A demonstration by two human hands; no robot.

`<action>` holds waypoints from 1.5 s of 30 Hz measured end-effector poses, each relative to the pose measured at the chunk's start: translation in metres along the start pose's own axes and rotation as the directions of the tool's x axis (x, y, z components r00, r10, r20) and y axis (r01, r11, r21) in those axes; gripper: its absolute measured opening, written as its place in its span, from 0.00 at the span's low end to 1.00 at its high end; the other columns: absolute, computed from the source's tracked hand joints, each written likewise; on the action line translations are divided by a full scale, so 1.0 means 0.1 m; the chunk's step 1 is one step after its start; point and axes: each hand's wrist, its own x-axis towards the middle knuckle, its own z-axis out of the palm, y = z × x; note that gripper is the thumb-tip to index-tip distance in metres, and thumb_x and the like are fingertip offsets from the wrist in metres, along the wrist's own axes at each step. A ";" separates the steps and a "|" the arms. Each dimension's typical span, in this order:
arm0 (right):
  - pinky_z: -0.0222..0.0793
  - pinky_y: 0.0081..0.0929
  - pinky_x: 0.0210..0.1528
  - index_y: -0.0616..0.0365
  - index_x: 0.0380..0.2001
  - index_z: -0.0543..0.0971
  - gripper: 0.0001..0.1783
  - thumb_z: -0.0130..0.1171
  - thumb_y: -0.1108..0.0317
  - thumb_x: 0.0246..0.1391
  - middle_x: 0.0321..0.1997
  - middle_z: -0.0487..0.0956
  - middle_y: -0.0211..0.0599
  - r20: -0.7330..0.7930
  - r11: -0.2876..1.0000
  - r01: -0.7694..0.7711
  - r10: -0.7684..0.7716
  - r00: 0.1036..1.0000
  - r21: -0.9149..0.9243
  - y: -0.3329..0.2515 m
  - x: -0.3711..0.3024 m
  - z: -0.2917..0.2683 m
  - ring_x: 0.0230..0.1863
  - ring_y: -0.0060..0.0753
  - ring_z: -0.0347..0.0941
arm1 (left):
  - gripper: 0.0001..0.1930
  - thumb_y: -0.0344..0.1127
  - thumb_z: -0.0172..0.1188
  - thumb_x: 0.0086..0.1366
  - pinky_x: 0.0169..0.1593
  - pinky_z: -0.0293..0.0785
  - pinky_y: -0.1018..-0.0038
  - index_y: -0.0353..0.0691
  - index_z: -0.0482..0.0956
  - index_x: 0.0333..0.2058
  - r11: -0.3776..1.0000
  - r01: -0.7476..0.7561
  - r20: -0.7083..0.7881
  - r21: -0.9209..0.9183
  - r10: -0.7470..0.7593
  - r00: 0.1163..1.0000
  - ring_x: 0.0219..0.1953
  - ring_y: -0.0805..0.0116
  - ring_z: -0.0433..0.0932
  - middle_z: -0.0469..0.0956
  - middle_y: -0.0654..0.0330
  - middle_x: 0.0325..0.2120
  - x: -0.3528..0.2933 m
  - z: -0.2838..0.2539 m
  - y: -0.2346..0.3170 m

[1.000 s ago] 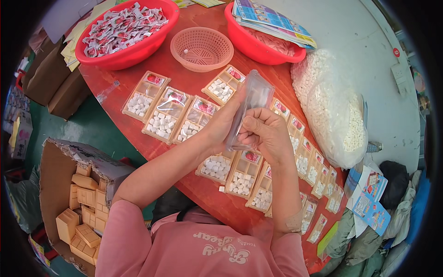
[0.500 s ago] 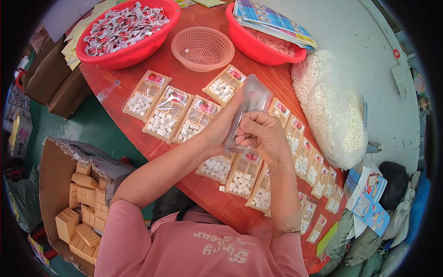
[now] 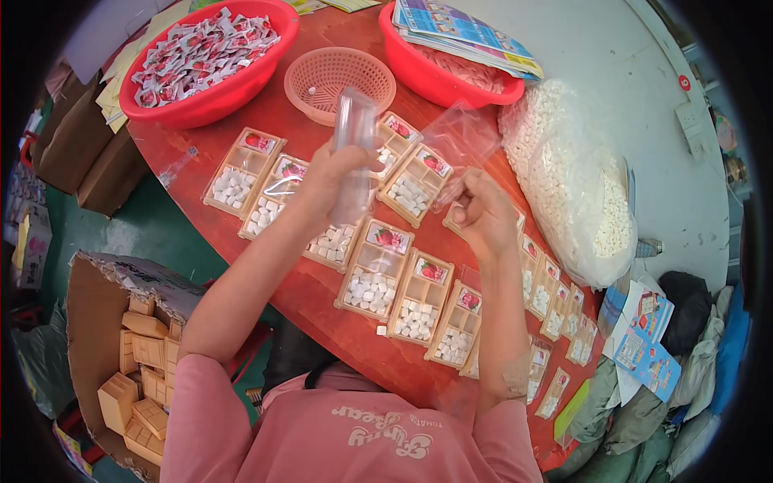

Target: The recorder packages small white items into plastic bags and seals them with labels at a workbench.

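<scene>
In my left hand (image 3: 328,179) is a stack of clear plastic covers (image 3: 355,121), gripped upright above the rows of trays. My right hand (image 3: 485,213) pinches the edge of a thin clear plastic cover (image 3: 463,133). That piece is see-through and blurred, so its outline is hard to make out. Between the two hands lies a tan compartment tray (image 3: 412,187) holding small white marshmallow-like cubes and a strawberry-printed sachet. A similar tray (image 3: 372,278) sits nearer me, below the left hand. My left forearm partly hides other trays.
Two red basins, one of sachets (image 3: 205,60) and one topped with leaflets (image 3: 467,40), flank a pink basket (image 3: 340,72) at the back. A bag of white pieces (image 3: 572,177) lies right. A carton (image 3: 88,346) of tan trays stands left. One loose cube (image 3: 382,330) lies on the red table.
My hands have moved apart. The left hand shifted left with the stack, while the right hand drew a single clear cover away from it. The view shifted slightly.
</scene>
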 end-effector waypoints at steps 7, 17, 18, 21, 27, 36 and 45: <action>0.71 0.16 0.24 0.61 0.28 0.72 0.08 0.48 0.68 0.56 0.26 0.74 0.35 0.001 0.981 -0.160 0.161 0.987 0.109 0.36 0.23 -0.22 0.27 0.24 0.73 | 0.28 0.46 0.58 0.50 0.36 0.71 0.73 0.35 0.67 0.47 0.965 0.123 0.076 0.232 -0.144 0.987 0.36 0.72 0.72 0.70 0.58 0.36 0.07 0.02 0.25; 0.70 0.15 0.20 0.62 0.23 0.73 0.10 0.52 0.67 0.53 0.22 0.75 0.36 -0.333 0.851 -0.369 0.249 0.910 -0.374 0.26 0.19 -0.18 0.21 0.23 0.73 | 0.23 0.48 0.59 0.50 0.27 0.72 0.77 0.41 0.71 0.41 0.845 0.349 0.073 0.406 -0.410 0.909 0.25 0.74 0.73 0.74 0.59 0.30 0.27 0.12 0.11; 0.67 0.15 0.16 0.62 0.24 0.72 0.10 0.53 0.66 0.54 0.22 0.75 0.36 -0.371 0.794 -0.389 0.224 0.901 -0.466 0.25 0.18 -0.17 0.19 0.22 0.72 | 0.23 0.48 0.59 0.50 0.27 0.72 0.77 0.41 0.71 0.41 0.845 0.348 0.074 0.406 -0.410 0.909 0.25 0.74 0.73 0.74 0.59 0.30 0.27 0.13 0.10; 0.69 0.23 0.19 0.63 0.25 0.71 0.12 0.53 0.63 0.55 0.24 0.76 0.42 -0.346 0.418 -0.313 -0.002 0.938 -0.853 0.17 0.11 -0.06 0.16 0.27 0.72 | 0.23 0.48 0.59 0.50 0.26 0.71 0.78 0.40 0.70 0.42 0.837 0.331 0.050 0.436 -0.389 0.920 0.25 0.75 0.73 0.73 0.59 0.29 0.26 0.13 0.09; 0.67 0.43 0.47 0.66 0.42 0.72 0.16 0.54 0.65 0.53 0.45 0.72 0.59 0.362 -0.182 0.314 -0.506 0.783 -0.932 0.38 0.28 0.03 0.44 0.57 0.70 | 0.22 0.48 0.58 0.51 0.26 0.71 0.78 0.40 0.71 0.41 0.843 0.311 0.043 0.439 -0.365 0.930 0.25 0.75 0.73 0.73 0.60 0.29 0.25 0.12 0.06; 0.52 0.40 0.63 0.63 0.58 0.61 0.25 0.44 0.63 0.60 0.63 0.56 0.59 0.363 -0.191 0.325 -0.220 0.905 -0.926 0.81 0.11 -0.01 0.64 0.57 0.52 | 0.28 0.53 0.59 0.53 0.32 0.74 0.75 0.41 0.71 0.47 0.936 0.238 0.064 0.260 -0.263 0.963 0.32 0.71 0.75 0.74 0.58 0.31 0.14 0.03 0.07; 0.70 0.20 0.31 0.66 0.33 0.73 0.14 0.61 0.66 0.50 0.27 0.76 0.34 0.004 0.610 0.239 -0.361 0.933 -0.755 0.24 -0.08 0.48 0.28 0.24 0.73 | 0.39 0.72 0.42 0.56 0.33 0.77 0.69 0.43 0.66 0.52 0.963 0.211 0.051 -0.170 -0.205 0.977 0.34 0.70 0.76 0.74 0.58 0.38 0.08 0.17 -0.15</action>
